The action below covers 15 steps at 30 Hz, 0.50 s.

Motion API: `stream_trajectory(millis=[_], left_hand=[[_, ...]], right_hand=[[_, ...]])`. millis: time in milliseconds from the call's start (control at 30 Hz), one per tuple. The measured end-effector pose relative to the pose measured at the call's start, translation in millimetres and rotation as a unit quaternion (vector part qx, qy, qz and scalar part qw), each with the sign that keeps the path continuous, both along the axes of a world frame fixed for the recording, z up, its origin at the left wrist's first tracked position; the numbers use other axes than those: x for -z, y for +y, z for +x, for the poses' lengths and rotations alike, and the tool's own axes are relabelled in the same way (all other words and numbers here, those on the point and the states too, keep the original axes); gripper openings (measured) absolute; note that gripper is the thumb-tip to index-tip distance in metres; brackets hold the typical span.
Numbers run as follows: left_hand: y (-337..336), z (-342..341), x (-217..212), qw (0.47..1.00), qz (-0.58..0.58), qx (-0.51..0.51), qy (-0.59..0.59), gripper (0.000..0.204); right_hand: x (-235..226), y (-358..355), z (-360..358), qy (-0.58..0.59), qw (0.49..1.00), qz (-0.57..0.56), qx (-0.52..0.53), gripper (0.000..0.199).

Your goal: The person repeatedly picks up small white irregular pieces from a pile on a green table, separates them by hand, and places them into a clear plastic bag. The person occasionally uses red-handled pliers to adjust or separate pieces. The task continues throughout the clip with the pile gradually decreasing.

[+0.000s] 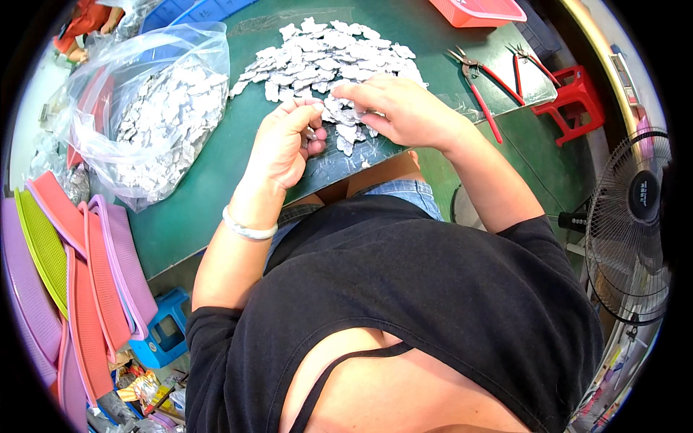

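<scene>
Two hands work my pile of grey metal pieces (328,54) on the green table (209,187): left hand (285,144) pinches one piece, right hand (397,108) grips several.

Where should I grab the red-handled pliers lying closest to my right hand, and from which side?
Grip the pliers by the two red handles, squeezed together around the middle. They splay toward the near table edge while the metal jaws point away to the upper left, so probably come from the right hand side, at the table edge.
</scene>
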<state>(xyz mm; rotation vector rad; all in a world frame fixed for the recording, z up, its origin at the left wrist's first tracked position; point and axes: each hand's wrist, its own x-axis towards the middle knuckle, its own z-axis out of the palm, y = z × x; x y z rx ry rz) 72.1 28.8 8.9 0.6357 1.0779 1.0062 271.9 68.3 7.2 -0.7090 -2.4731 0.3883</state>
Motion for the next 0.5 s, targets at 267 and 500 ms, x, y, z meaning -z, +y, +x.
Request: stream_trajectory(millis=[267,500], left_hand=[[-3.6,6.1,-3.5,0.998,0.021,0.05,0.014,0.011],[-4.9,9.2,-4.1,0.999,0.028,0.037,0.013,0.008]], right_hand=[[-0.6,-1.0,-2.2,0.153,0.97,-0.184,0.044,0.044],[-0.6,-3.9,-8.5,0.23,0.921,-0.313,0.03,0.047]])
